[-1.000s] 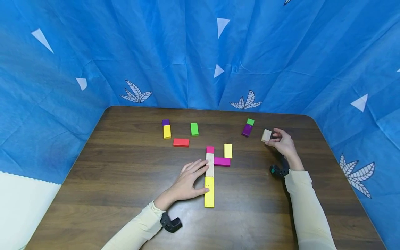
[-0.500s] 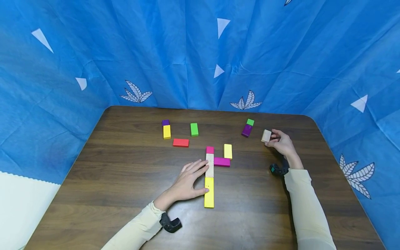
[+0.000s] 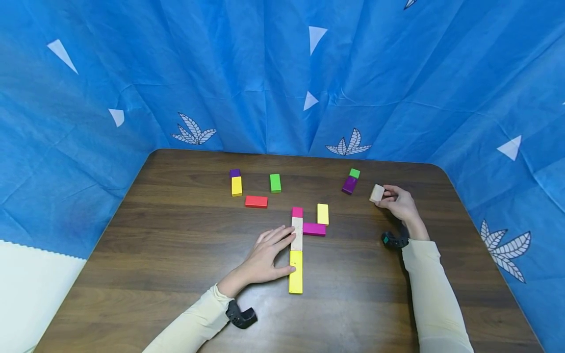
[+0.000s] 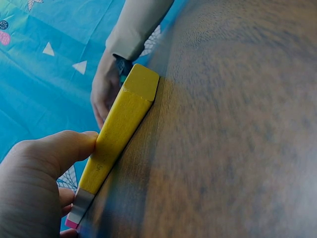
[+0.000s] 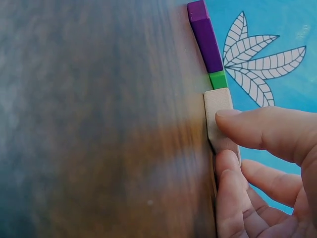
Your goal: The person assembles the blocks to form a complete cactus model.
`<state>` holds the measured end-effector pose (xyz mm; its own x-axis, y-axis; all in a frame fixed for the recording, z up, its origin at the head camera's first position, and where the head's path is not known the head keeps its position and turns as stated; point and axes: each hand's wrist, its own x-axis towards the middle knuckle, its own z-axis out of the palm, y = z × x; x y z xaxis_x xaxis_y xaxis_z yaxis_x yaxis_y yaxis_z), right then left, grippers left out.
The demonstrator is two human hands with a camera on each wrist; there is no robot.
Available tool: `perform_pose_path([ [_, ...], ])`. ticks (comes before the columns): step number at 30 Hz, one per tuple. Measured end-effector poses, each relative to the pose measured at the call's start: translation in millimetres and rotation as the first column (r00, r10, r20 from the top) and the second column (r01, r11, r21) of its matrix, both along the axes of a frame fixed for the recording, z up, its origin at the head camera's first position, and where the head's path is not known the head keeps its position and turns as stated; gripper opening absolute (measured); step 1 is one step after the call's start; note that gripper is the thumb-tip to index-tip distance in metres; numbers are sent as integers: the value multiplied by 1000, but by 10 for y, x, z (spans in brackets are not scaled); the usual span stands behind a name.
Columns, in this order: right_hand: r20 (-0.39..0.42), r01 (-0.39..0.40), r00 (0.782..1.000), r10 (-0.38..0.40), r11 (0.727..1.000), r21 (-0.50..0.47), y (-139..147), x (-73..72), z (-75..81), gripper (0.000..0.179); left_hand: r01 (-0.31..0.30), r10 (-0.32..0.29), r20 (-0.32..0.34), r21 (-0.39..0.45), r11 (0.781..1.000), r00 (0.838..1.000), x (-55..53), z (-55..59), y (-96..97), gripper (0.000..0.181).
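One cream block (image 3: 376, 193) out at the table's far right, and the right hand (image 3: 400, 203) has it, pinched between thumb and fingers! Just beyond, two more: a purple block (image 3: 349, 185) and a small green block (image 3: 354, 173), end to end. Over to the left hand (image 3: 265, 257), thumb spread from the fingers, touching a column of three: long yellow block (image 3: 296, 282) under the thumb, white block (image 3: 297, 242) at the fingertips, pink block (image 3: 297, 212) at the far end. One magenta block (image 3: 314, 229) juts right, one pale yellow block (image 3: 322, 214) behind it. Farther left, four: red block (image 3: 256, 202), larger green block (image 3: 275, 183), short yellow block (image 3: 236, 186), violet block (image 3: 235, 173). Twelve blocks, one table (image 3: 176, 235)!
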<state>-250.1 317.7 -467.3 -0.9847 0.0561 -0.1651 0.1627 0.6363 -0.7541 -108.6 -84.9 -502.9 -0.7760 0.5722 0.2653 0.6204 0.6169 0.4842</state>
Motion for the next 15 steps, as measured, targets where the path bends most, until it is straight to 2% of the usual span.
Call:
perform_pose_path([
  [7, -13, 15, 1000, -15, 1000, 9, 17, 21, 6, 69, 0, 0, -11, 5, 1000, 1000, -2, 0, 4, 77],
  [15, -25, 38, 999, -37, 999, 16, -32, 53, 31, 68, 3, -3, 9, 9, 1000, 1000, 2, 18, 2, 77],
])
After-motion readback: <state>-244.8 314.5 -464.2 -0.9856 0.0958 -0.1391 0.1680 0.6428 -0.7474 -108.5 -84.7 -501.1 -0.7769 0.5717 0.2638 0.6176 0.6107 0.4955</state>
